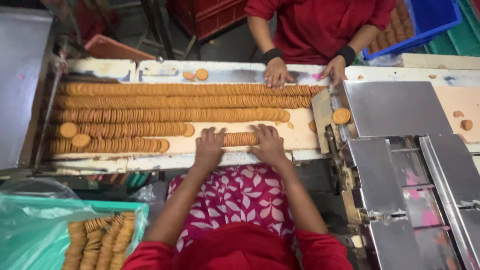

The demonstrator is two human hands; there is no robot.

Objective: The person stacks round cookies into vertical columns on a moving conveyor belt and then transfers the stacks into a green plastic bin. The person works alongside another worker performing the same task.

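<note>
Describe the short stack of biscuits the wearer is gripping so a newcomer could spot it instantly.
Start at the long pale conveyor table carrying rows of round orange biscuits. At its near edge, the left hand and right hand squeeze a short stack of biscuits on edge between them. Unlike the long rows behind, it is brief and stands alone.

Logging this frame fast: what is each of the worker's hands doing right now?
Left hand: closed against the left end of a short stack of biscuits on the belt.
Right hand: closed against the stack's right end, squeezing it between both hands.
</note>
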